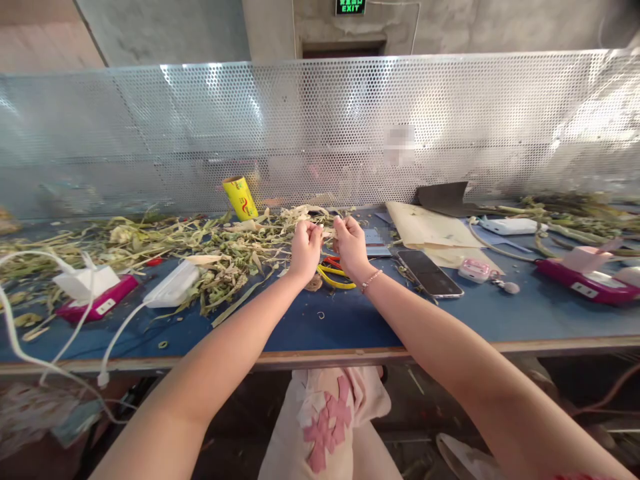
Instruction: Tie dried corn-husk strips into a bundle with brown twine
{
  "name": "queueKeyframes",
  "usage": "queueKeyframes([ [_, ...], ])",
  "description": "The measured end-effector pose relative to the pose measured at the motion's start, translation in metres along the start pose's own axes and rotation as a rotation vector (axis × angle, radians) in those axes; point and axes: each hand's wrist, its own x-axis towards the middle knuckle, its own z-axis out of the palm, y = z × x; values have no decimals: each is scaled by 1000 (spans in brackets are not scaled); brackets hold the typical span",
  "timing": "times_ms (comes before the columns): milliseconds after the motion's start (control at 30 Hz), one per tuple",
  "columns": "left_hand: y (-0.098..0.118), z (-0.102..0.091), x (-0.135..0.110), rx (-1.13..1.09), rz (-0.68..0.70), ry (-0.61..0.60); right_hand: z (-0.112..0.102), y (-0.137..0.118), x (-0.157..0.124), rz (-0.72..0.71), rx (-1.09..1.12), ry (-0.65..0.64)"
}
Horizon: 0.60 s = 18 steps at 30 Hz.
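Over the middle of the blue table, my left hand (306,248) and my right hand (353,248) are close together, fingers pinched. Between the fingertips runs a pale dried plant strip (329,233), gripped from both sides; its ends are hidden by my fingers. Just below my hands lie scissors (337,283) with yellow and red handles, partly covered by my right hand. A heap of dried plant stems and leaves (225,267) spreads to the left of and behind my left hand.
A yellow tube (241,200) stands tilted by the perforated metal screen (345,107). At right lie brown paper (425,227), a phone (431,273) and a pink earbud case (474,270). Magenta power strips (97,303) with white cables sit toward both sides.
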Motion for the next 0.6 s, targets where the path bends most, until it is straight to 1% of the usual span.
queueKeyframes([
  [100, 6, 0, -3, 140, 116, 1, -2, 1, 2, 7, -15, 5],
  [167, 6, 0, -3, 183, 135, -10, -3, 1, 2, 31, -7, 9],
  [233, 2, -2, -1, 160, 127, 12, -4, 0, 2, 31, -15, -11],
  [333, -6, -5, 7, 78, 95, 96, -3, -2, 0, -14, -63, -76],
  [400, -11, -7, 12, 51, 71, 126, -2, -3, -2, -42, -93, -106],
  [500, -15, -10, 17, 38, 42, 134, -1, -3, -4, -89, -128, -115],
  [600, -15, -11, 20, 44, 8, 118, 0, -4, -6, -118, -157, -118],
])
